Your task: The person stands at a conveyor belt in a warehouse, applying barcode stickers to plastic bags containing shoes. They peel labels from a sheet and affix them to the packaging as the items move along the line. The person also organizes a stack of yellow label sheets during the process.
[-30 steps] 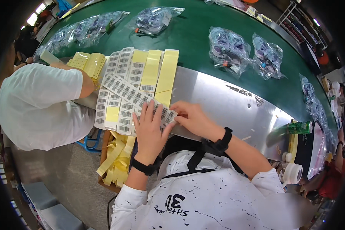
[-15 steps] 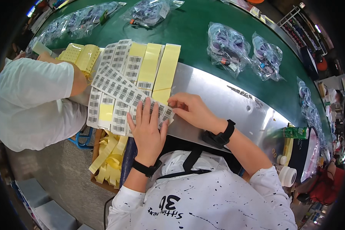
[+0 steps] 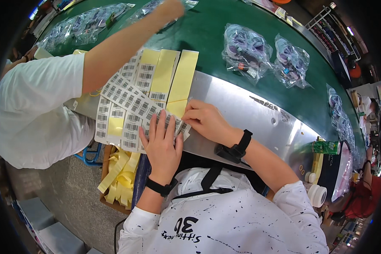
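My left hand lies flat with its fingers stretched out, pressing on a slanted strip of barcode stickers. At the strip's right end my right hand is closed in a pinch on its edge; the fingertips partly hide what is between them. Under and around the slanted strip lie several more barcode sticker sheets. Beyond my hands, yellow backing strips stretch toward the green surface, some still bearing stickers at their near ends.
A co-worker's arm reaches over the sheets from the left. Bagged shoes lie on the green belt. Right of my hands are a metal plate, a green can and a white bottle. A box of yellow strips stands below.
The co-worker's arm has swung out over the sheets toward a far bag. My right hand has shifted slightly left along the strip's end. The bagged shoes sit a little further left.
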Tool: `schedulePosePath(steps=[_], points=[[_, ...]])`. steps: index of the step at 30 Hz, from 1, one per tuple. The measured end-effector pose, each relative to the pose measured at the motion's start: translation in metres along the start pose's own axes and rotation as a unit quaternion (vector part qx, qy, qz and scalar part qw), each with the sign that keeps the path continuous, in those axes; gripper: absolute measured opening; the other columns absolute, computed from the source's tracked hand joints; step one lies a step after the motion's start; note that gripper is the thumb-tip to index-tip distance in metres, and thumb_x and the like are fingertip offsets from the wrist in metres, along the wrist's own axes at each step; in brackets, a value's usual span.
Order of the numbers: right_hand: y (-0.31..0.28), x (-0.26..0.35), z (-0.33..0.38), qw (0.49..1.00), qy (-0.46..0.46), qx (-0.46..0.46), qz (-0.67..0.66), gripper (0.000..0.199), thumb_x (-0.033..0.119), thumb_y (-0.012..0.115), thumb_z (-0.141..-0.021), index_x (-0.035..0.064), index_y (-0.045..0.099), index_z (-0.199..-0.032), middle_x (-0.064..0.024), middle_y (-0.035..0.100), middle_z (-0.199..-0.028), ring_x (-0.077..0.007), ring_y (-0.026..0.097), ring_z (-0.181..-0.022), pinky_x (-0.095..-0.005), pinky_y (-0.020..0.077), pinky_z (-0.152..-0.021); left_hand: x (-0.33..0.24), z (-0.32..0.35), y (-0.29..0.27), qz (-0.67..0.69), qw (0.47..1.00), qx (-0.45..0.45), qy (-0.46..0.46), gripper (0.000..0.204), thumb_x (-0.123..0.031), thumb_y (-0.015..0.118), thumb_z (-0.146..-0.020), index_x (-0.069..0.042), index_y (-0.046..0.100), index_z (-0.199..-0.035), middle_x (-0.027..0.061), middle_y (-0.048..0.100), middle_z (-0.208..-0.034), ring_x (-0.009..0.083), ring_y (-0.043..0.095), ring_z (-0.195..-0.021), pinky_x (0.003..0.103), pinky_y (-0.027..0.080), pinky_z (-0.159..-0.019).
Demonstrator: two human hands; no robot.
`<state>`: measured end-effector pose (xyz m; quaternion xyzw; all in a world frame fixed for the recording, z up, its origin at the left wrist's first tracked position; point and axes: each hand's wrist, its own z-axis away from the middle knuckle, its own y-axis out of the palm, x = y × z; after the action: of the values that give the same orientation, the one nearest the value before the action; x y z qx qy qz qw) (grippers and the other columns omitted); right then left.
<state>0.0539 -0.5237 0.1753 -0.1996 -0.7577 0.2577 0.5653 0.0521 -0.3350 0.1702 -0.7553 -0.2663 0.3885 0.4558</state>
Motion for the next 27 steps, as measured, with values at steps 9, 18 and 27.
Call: schedulePosePath(steps=[9,18,27], points=[[-0.002,0.008,0.014,1.000,-0.001,-0.008,0.003,0.010,-0.001,0.062,-0.079,-0.0008,0.066,-0.088,-0.0110,0.059,-0.090,-0.0297,0.061,-0.079,-0.0360,0.0495,-0.068,0.001,0.000,0.000,0.002,1.000,0.000,0.004,0.047,-0.019,0.062,-0.082,-0.008,0.055,-0.127,0.0103,0.043,-0.142,0.0305,0.034,-0.135,0.057,0.014,-0.110],[-0.003,0.014,0.015,0.999,-0.008,0.007,0.034,0.020,-0.001,0.061,-0.081,0.0009,0.064,-0.100,-0.0124,0.057,-0.098,-0.0304,0.061,-0.081,-0.0358,0.0505,-0.071,0.000,0.001,0.000,0.002,1.000,0.008,0.006,0.048,-0.022,0.063,-0.082,-0.006,0.055,-0.127,0.0120,0.042,-0.143,0.0323,0.033,-0.135,0.058,0.013,-0.110],[-0.004,0.013,0.015,0.997,-0.052,0.028,0.050,0.016,0.001,0.062,-0.080,0.0007,0.062,-0.096,-0.0116,0.055,-0.096,-0.0303,0.059,-0.085,-0.0372,0.0495,-0.071,0.000,0.000,0.000,-0.003,1.000,0.013,0.005,0.051,-0.028,0.063,-0.082,-0.006,0.055,-0.127,0.0119,0.041,-0.143,0.0320,0.032,-0.136,0.059,0.012,-0.110]])
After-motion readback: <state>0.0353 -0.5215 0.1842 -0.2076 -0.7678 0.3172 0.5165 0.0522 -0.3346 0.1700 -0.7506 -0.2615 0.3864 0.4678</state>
